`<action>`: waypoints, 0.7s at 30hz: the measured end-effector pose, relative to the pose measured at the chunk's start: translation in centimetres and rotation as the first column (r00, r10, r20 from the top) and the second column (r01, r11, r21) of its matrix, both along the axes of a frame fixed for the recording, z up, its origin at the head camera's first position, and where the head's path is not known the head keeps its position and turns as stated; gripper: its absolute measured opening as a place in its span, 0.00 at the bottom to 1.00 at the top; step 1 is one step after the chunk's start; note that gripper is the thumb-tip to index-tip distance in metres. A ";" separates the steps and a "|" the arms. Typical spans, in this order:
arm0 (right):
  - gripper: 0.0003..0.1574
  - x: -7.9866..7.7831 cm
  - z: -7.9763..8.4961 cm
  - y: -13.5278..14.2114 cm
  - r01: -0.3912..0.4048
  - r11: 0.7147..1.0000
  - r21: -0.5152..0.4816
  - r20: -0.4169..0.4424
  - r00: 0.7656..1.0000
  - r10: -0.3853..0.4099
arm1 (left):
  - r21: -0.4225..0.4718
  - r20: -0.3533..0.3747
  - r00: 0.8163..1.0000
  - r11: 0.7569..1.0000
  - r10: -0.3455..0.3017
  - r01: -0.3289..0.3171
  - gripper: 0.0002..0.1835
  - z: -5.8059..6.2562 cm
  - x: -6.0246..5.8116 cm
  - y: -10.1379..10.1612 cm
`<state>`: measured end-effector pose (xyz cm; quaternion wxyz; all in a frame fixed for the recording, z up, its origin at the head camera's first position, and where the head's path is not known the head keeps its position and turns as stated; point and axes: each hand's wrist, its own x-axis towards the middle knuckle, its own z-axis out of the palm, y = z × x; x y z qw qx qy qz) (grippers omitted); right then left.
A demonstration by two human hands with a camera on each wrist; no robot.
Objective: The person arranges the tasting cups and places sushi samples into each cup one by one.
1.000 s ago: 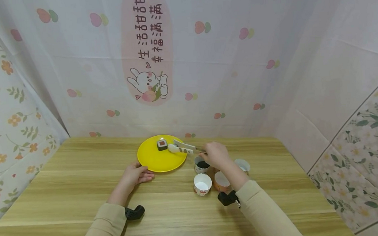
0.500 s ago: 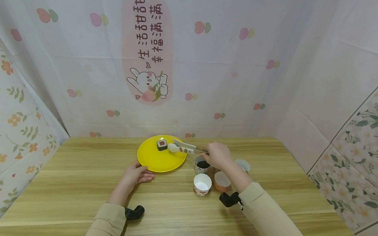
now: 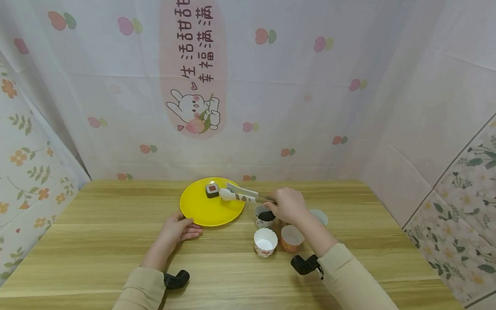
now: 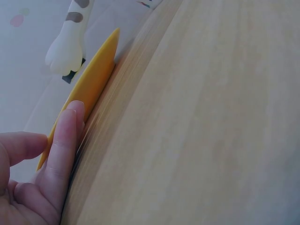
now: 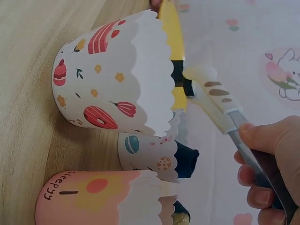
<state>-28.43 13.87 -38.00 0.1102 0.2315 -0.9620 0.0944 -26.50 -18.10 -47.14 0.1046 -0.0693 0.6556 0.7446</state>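
Observation:
My left hand (image 3: 177,232) pinches the near left rim of a yellow plate (image 3: 204,213), thumb over the edge and fingers below it. A dark-rimmed sushi roll (image 3: 212,190) with a red centre sits toward the back of the plate. My right hand (image 3: 289,205) grips metal tongs (image 5: 243,140) with white paw-shaped tips. Those tips reach over the plate's right side, close beside the sushi roll. In the right wrist view a dark piece (image 5: 188,88) shows at the paw tips, mostly hidden by them.
Right of the plate stand several paper cups: a white cup (image 3: 265,242), an orange cup (image 3: 291,238), a patterned cup (image 3: 261,222) with a dark piece inside, and a pale cup (image 3: 319,216) partly behind my right arm. A printed curtain (image 3: 278,100) hangs behind the wooden table (image 3: 223,291).
My right hand and forearm have shifted slightly to the right, while the tongs' tips have edged a little left toward the sushi roll. The left hand and plate have stayed put.

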 end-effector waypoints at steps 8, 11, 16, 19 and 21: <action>0.09 0.6 0.2 0.5 -0.016 0.999 -0.033 -0.022 1.000 0.015 | 0.003 -0.001 1.000 1.000 0.002 -0.002 0.23 -0.1 0.0 0.0; 0.08 0.8 0.2 0.7 -0.021 0.999 -0.045 -0.036 0.999 0.019 | 0.004 -0.002 1.000 1.000 0.002 -0.002 0.23 -0.1 0.0 0.0; 0.13 1.2 0.2 1.1 -0.036 0.997 -0.064 -0.048 0.998 0.033 | -0.002 0.000 1.000 1.000 0.001 -0.001 0.24 -0.1 -0.1 0.0; 0.15 1.4 0.1 1.4 -0.050 0.996 -0.073 -0.051 0.998 0.046 | -0.002 0.001 1.000 1.000 0.001 -0.001 0.23 -0.1 -0.1 0.0; 0.15 1.5 0.1 1.7 -0.060 0.994 -0.086 -0.053 0.997 0.055 | 0.000 -0.001 1.000 1.000 0.000 0.000 0.23 -0.1 -0.1 0.0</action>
